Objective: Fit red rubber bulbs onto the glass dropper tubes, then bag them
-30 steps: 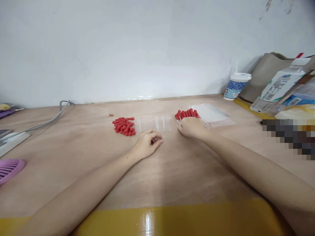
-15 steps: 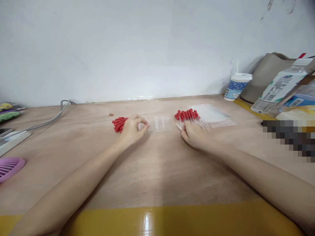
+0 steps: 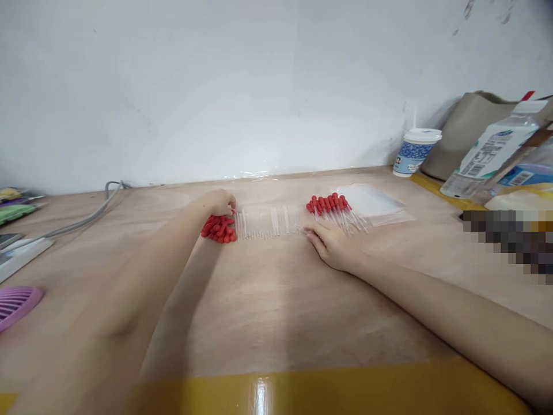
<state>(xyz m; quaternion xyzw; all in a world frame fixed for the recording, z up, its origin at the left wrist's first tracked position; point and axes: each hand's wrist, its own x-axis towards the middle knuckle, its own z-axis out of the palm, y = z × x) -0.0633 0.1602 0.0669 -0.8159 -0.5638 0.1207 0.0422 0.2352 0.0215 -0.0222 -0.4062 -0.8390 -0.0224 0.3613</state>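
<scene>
My left hand (image 3: 221, 203) is at the far side of a pile of red rubber bulbs (image 3: 219, 229), its fingers curled in a pinch with a bit of red at the tips. Beside the pile lies a row of thin clear tubes (image 3: 259, 223), side by side on the table. My right hand (image 3: 333, 245) rests low at the right end of that row, its fingers closed around a clear tube (image 3: 301, 229) that points left. Just behind it are several assembled droppers (image 3: 329, 203), clear stems with red bulbs on top, partly hidden by the hand.
Clear plastic bags (image 3: 369, 199) lie behind the droppers. At the right stand a paper cup (image 3: 417, 153), a plastic bottle (image 3: 492, 153) and a grey-brown container (image 3: 458, 135). A grey cable (image 3: 82, 222) and a purple slatted object (image 3: 19, 305) are at the left. A white wall closes off the back.
My left hand has moved from the tube row to the back of the red bulb pile. My right hand has shifted slightly left and down, still with the clear tube.
</scene>
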